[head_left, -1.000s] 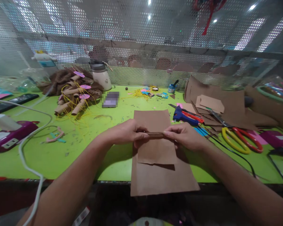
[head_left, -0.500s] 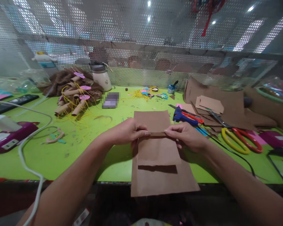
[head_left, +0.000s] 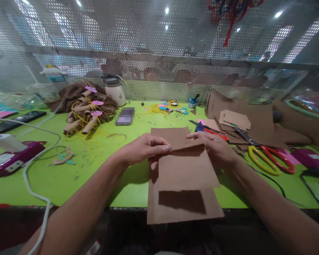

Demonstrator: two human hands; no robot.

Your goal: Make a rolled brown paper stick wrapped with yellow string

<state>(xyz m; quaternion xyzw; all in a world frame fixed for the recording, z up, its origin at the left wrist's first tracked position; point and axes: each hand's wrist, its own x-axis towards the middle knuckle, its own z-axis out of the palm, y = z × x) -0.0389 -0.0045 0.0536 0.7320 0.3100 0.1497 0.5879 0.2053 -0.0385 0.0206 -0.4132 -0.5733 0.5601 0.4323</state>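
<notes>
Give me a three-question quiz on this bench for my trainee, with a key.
1. True or false: the left hand grips the small brown paper sheet, which casts a shadow on the larger brown paper sheet beneath.

2. The large metal-bladed scissors have loop handles coloured:
A. blue and green
B. yellow and red
C. black and white

3. Fill in: the small blue container stands to the ___ of the white jar with the dark lid.

Key: 1. True. 2. B. 3. Right.

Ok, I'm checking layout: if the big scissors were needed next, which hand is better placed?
Probably the right hand: it's nearer the scissors, on their side of the brown paper. The left hand grips the paper's left side.
</notes>
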